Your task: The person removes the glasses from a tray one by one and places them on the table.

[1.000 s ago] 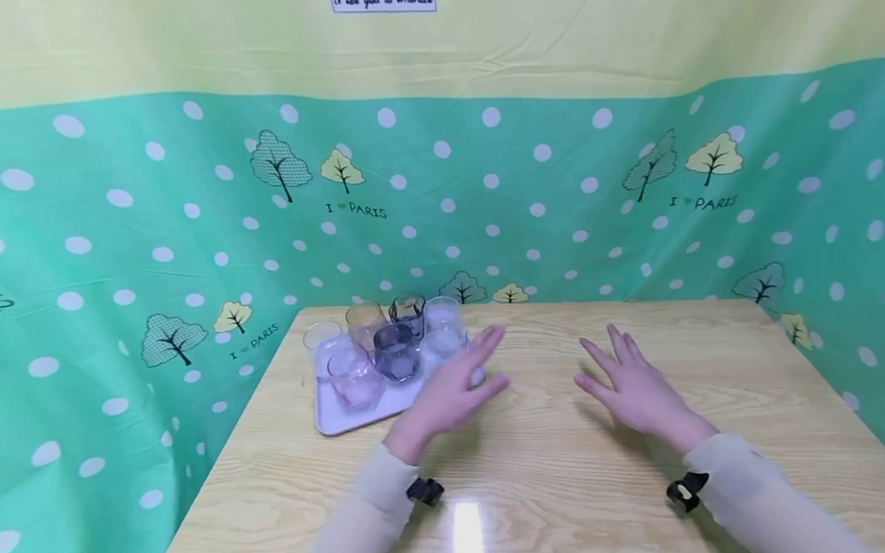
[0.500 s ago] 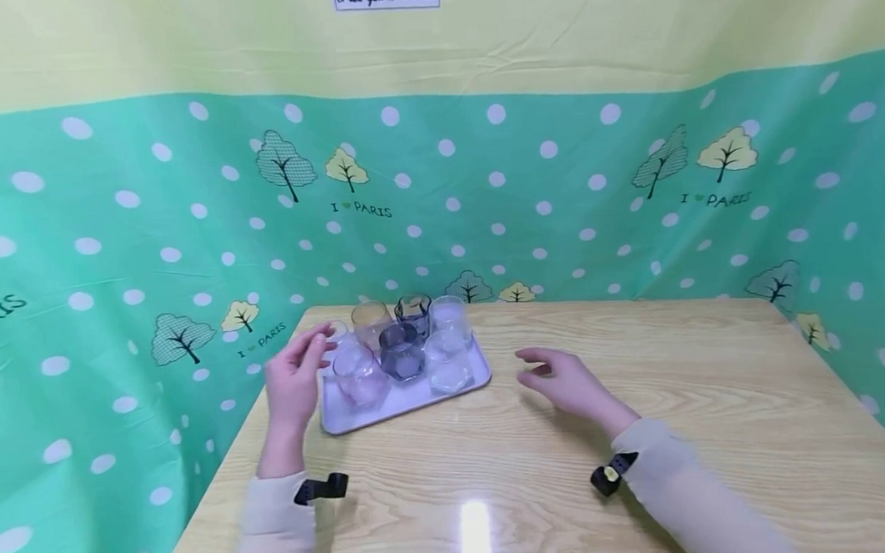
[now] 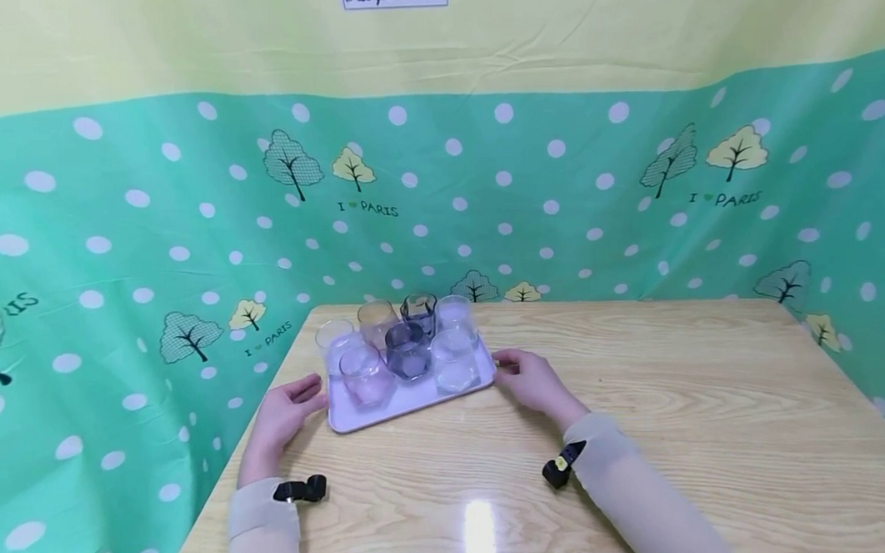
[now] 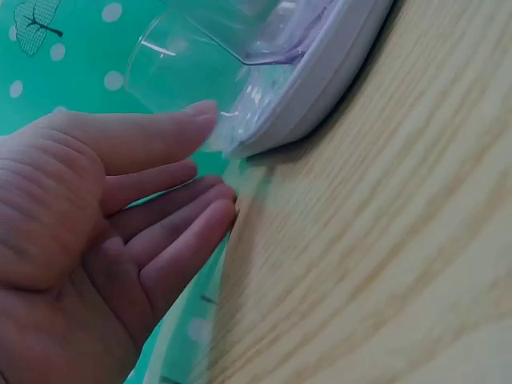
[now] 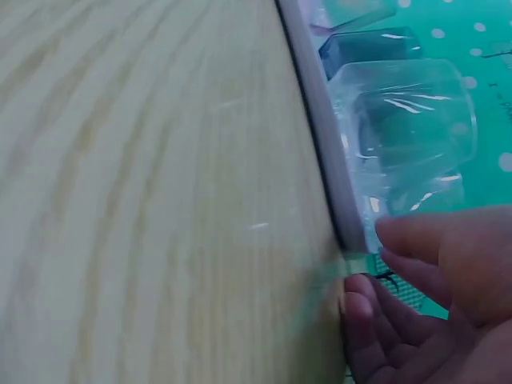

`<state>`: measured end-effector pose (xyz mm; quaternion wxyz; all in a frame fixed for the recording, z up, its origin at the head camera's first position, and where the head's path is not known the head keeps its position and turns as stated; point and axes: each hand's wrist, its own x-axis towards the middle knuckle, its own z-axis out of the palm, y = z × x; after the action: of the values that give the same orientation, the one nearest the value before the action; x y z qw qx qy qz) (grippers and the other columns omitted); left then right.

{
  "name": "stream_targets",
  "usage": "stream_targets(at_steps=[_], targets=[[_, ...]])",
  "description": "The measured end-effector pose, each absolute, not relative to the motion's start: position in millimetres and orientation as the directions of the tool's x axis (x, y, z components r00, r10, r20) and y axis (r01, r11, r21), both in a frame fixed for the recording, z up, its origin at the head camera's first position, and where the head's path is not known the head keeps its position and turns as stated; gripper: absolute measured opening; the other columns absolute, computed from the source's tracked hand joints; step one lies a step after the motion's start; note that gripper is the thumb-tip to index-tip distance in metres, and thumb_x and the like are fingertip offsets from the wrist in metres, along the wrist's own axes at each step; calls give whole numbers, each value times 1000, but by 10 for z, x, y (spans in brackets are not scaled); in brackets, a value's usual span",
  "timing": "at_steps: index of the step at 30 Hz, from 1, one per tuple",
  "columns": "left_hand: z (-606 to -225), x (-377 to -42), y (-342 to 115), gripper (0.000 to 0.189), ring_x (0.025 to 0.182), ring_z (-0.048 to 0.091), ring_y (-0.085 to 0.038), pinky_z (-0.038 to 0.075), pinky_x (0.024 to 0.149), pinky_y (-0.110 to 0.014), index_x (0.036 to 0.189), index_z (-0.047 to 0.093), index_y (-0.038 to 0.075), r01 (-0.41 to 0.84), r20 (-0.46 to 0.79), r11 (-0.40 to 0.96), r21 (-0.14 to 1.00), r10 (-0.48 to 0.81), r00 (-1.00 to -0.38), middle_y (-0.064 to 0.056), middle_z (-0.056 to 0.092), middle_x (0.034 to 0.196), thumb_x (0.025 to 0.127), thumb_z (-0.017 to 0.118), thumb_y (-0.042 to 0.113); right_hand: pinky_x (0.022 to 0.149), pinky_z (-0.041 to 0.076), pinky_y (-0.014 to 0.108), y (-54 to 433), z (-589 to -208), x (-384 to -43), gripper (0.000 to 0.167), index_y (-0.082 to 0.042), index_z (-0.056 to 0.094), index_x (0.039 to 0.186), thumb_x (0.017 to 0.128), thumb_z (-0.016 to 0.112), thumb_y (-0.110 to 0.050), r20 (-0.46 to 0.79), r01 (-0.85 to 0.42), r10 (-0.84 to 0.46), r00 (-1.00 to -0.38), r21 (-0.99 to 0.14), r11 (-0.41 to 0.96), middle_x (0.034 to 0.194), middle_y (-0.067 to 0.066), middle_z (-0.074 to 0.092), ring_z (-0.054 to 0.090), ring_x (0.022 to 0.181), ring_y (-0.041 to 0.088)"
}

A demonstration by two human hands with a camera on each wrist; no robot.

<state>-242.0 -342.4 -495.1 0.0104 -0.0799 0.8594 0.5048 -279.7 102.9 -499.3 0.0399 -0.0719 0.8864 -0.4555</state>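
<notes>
A pale lilac tray stands on the wooden table with several drinking glasses on it. At its front are a pinkish glass, a dark grey glass and a clear glass. My left hand is beside the tray's left end, fingers relaxed and palm facing it; in the left wrist view the thumb reaches toward the tray corner. At the right end, my right hand has its thumb right at the rim, while the other fingers lie loosely bent close to the table.
Behind these stand an amber glass, a dark-patterned glass and more clear ones. A green dotted curtain hangs behind the wooden table and down its sides. Black wrist straps sit on both sleeves.
My left hand has swung from in front of the tray to its left end and lowered. The right hand has moved left to the tray's right end. The tray stays on the table.
</notes>
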Motion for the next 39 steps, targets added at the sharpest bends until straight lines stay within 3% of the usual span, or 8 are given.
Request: stream_targets(at_steps=[2, 8, 17, 24, 30, 39], targets=[[-4972, -2425, -3428, 73, 144, 52, -37, 42, 119, -42, 156, 48, -6, -135, -111, 506, 852, -77, -991, -22, 54, 155, 97, 82, 19, 110, 53, 51, 1008, -5004, -2813, 44, -5, 66, 143, 102, 72, -17, 7, -98, -153, -988, -796, 597, 130, 13, 72, 67, 120, 32], [-4964, -2419, -3392, 76, 141, 55, -37, 48, 113, -37, 153, 50, -8, -66, -103, 525, 848, 42, -994, -22, 51, 157, 91, 87, 14, 105, 56, 49, 984, -5022, -2849, 44, -2, 67, 140, 100, 75, -18, 22, -111, -143, -990, -746, 656, 110, 7, 74, 69, 109, 27], [-4890, -2388, -3331, 102, 150, 41, -42, 36, 121, -48, 159, 33, -13, 39, -107, 554, 831, 230, -967, -29, 31, 168, 80, 94, 9, 95, 58, 45, 942, -4970, -2875, 45, -4, 70, 139, 96, 74, -18, -65, -9, -86, -994, -749, 662, 112, 8, 76, 69, 103, 24], [-4933, -2404, -3308, 104, 149, 44, -41, 38, 120, -46, 159, 33, -13, 45, -108, 605, 795, 213, -971, -27, 31, 168, 79, 95, 10, 84, 58, 39, 906, -4947, -2880, 45, -4, 71, 136, 92, 73, -13, -116, 68, -32, -993, -757, 650, 108, 8, 76, 69, 95, 23], [-4948, -2438, -3295, 100, 147, 47, -40, 40, 118, -44, 160, 33, -10, 58, -92, 610, 790, 211, -973, -24, 32, 168, 82, 92, 9, 88, 56, 43, 895, -4907, -2853, 39, -3, 73, 128, 90, 75, -15, -147, 112, 1, -989, -754, 648, 108, 10, 73, 66, 94, 26], [-4962, -2510, -3257, 83, 143, 51, -38, 45, 114, -40, 158, 38, -10, 47, -75, 580, 813, 185, -980, -25, 40, 163, 89, 83, -1, 82, 58, 40, 958, -4899, -2755, 37, 0, 69, 122, 90, 77, -17, -164, 118, -15, -986, -769, 629, 107, 12, 71, 65, 92, 26]])
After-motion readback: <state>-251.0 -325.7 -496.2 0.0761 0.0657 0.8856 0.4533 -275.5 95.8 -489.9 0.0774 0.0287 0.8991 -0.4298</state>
